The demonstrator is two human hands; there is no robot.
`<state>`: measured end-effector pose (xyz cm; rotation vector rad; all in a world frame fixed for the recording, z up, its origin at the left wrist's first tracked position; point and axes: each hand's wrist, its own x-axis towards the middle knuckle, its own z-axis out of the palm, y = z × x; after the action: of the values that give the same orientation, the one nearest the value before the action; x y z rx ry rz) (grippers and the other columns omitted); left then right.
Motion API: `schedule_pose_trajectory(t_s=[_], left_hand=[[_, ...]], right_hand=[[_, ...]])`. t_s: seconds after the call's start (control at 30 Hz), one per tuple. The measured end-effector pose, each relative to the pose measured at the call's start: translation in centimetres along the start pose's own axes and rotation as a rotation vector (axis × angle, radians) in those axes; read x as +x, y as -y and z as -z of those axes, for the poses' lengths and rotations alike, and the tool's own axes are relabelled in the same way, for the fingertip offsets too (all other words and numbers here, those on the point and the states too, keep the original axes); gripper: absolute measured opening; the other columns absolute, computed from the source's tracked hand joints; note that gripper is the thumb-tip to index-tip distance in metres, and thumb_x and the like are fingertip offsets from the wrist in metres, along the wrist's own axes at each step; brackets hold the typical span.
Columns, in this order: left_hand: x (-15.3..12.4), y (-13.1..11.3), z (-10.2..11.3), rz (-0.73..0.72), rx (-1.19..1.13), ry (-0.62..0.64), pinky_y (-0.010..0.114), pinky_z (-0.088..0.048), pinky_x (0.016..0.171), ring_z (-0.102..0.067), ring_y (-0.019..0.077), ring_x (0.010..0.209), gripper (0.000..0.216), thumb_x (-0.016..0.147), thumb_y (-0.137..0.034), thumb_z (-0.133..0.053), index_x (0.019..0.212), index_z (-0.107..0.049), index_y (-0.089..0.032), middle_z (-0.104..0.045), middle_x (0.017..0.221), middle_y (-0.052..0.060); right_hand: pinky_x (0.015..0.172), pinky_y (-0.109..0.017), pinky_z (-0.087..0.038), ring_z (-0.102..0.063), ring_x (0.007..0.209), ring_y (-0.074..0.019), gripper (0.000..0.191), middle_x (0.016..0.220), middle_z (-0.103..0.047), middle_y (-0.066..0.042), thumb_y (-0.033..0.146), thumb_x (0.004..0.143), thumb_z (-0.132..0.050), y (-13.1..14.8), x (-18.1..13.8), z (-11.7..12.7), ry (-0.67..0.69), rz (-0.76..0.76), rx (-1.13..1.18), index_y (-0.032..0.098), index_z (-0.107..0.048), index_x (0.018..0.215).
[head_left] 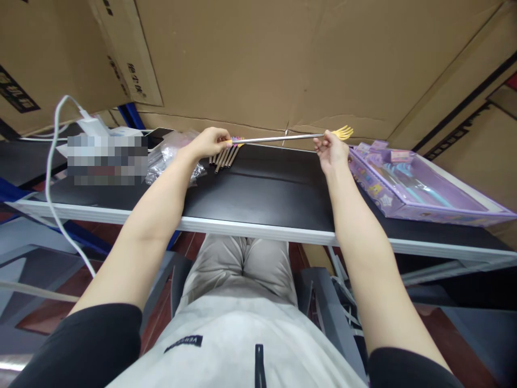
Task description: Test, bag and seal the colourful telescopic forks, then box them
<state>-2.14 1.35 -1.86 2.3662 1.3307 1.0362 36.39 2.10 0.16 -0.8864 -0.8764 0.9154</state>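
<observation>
A thin telescopic metal rod (278, 139) with a small yellow claw-shaped head (343, 132) is stretched out level above the black table (258, 199). My left hand (208, 143) is closed round its handle end. My right hand (331, 150) pinches the rod just below the yellow head. Under my left hand, several more short rods of the same kind (224, 157) lie side by side on the table.
A purple toy box (420, 188) lies at the table's right end. Clear plastic bags (169, 156) and a white charger with its cable (91, 125) sit at the left. Large cardboard boxes (283, 64) stand as a wall behind the table.
</observation>
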Motion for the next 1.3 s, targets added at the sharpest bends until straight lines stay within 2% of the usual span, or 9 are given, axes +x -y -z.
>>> schedule_pose_trajectory(t_s=[0.13, 0.33, 0.5, 0.73, 0.97, 1.3], left_hand=[[0.0, -1.0, -0.3, -0.046, 0.031, -0.046, 0.034, -0.043, 0.074, -0.054, 0.0192, 0.074, 0.013, 0.092, -0.031, -0.071, 0.084, -0.069, -0.021, -0.059, 0.071, 0.001], [0.3, -4.0, -2.9, -0.072, 0.05, -0.055, 0.034, -0.044, 0.075, -0.055, 0.0189, 0.075, 0.01, 0.093, -0.026, -0.068, 0.085, -0.067, -0.02, -0.061, 0.074, 0.001], [0.3, -4.5, -3.6, -0.065, 0.05, -0.076, 0.033, -0.044, 0.076, -0.057, 0.0189, 0.077, 0.007, 0.094, -0.024, -0.068, 0.087, -0.067, -0.02, -0.063, 0.075, 0.001], [0.4, -4.1, -4.0, -0.085, 0.07, -0.092, 0.036, -0.047, 0.082, -0.06, 0.0221, 0.084, 0.007, 0.095, -0.024, -0.066, 0.092, -0.071, -0.02, -0.068, 0.081, 0.003], [0.5, -5.2, -5.3, -0.164, 0.073, -0.08, 0.038, -0.048, 0.082, -0.062, 0.0238, 0.083, 0.011, 0.097, -0.029, -0.066, 0.092, -0.07, -0.021, -0.069, 0.082, 0.005], [0.5, -5.8, -5.7, -0.164, 0.112, -0.082, 0.041, -0.047, 0.088, -0.064, 0.0277, 0.093, 0.011, 0.097, -0.028, -0.064, 0.097, -0.071, -0.02, -0.072, 0.091, 0.008]], right_hand=[[0.062, -0.019, -0.054, -0.075, 0.064, -0.0115, 0.041, 0.057, -0.053, 0.01, 0.039, 0.098, -0.082, 0.5, -1.0, -0.6, 0.028, -0.001, -0.025, 0.023, -0.051, 0.076], [0.064, -0.021, -0.057, -0.075, 0.065, -0.0118, 0.041, 0.061, -0.062, 0.008, 0.04, 0.094, -0.089, -0.6, -3.7, -3.4, 0.22, -0.022, -0.096, 0.023, -0.054, 0.08], [0.062, -0.02, -0.056, -0.076, 0.065, -0.0117, 0.046, 0.063, -0.064, 0.008, 0.052, 0.092, -0.09, -1.5, -5.0, -4.7, 0.221, -0.031, -0.119, 0.023, -0.056, 0.081], [0.062, -0.017, -0.052, -0.07, 0.059, -0.0078, 0.044, 0.061, -0.062, 0.01, 0.042, 0.093, -0.091, -1.5, -6.7, -5.5, 0.224, -0.122, -0.073, 0.023, -0.053, 0.078], [0.062, -0.017, -0.051, -0.068, 0.056, -0.0073, 0.044, 0.059, -0.061, 0.011, 0.034, 0.091, -0.093, -1.5, -8.7, -6.9, 0.263, -0.191, -0.078, 0.023, -0.053, 0.078], [0.059, -0.015, -0.049, -0.064, 0.053, -0.005, 0.042, 0.058, -0.061, 0.01, 0.034, 0.099, -0.085, -1.9, -9.5, -7.8, 0.232, -0.249, -0.012, 0.022, -0.052, 0.077]])
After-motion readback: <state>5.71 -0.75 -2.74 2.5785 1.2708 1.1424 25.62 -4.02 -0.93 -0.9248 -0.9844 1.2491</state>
